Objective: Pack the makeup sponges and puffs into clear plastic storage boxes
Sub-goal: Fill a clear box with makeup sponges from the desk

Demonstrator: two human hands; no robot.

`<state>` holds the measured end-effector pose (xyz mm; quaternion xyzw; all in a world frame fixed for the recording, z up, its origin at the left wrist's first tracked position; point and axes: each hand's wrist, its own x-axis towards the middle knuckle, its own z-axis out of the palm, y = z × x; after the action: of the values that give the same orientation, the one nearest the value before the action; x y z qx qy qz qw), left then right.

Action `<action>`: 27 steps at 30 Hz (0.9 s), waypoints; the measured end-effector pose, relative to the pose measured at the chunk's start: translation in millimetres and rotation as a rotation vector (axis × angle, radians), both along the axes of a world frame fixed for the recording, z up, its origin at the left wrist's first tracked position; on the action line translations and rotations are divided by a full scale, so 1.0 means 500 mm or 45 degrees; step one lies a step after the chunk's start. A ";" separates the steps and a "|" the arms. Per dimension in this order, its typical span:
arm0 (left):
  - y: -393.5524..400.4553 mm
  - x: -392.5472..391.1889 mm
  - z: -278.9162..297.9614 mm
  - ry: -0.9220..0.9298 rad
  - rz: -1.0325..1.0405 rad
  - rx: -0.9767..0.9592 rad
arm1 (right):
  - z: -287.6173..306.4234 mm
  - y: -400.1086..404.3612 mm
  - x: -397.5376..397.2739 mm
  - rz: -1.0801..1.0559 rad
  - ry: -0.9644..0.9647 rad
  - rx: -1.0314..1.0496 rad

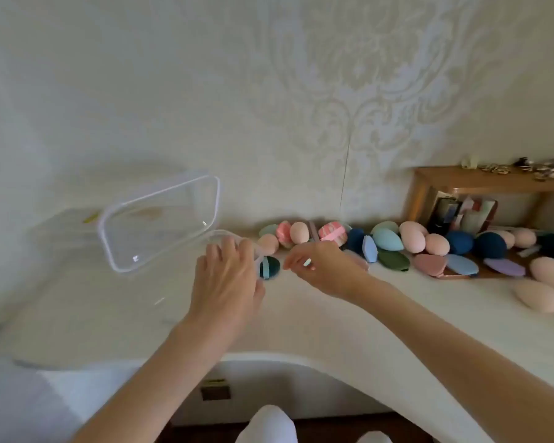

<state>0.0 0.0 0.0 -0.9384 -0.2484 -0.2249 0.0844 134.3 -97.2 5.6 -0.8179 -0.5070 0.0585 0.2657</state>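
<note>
Clear plastic storage box (160, 223) left of centre on bench (301, 314), lid raised, rim gripped by left hand (227, 276). Right hand (320, 266) loosely curled, nothing visibly held, beside dark teal puff (269, 266). Sponges and puffs (397, 241) strewn right. No legible writing.

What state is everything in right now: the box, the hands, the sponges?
Clear box: open, lid swung up.
Left hand: fingers curled over the box rim.
Right hand: open, holds nothing visible.
Dark teal puff: lies beside the left hand; whether inside the box, cannot tell.
Sponges and puffs: loose on the table, unpacked.
</note>
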 end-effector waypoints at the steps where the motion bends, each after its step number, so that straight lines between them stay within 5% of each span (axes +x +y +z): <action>1: 0.009 -0.008 -0.002 0.082 0.083 -0.040 | -0.006 0.019 -0.005 0.022 -0.003 -0.033; 13: 0.056 -0.038 -0.009 0.186 -0.166 -0.188 | -0.049 0.122 -0.023 -0.109 -0.088 -0.074; 22: 0.027 0.009 -0.002 -0.100 -0.453 0.121 | 0.006 0.062 0.010 -0.115 -0.253 -0.111; 27: -0.031 0.073 0.014 0.094 -0.373 -0.059 | 0.029 -0.022 0.072 -0.328 -0.273 -0.099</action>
<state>36.3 -15.5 6.8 -0.9739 -0.1106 -0.1945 0.0381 170.6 -108.4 19.9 -0.8872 -0.4209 -0.0441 0.1835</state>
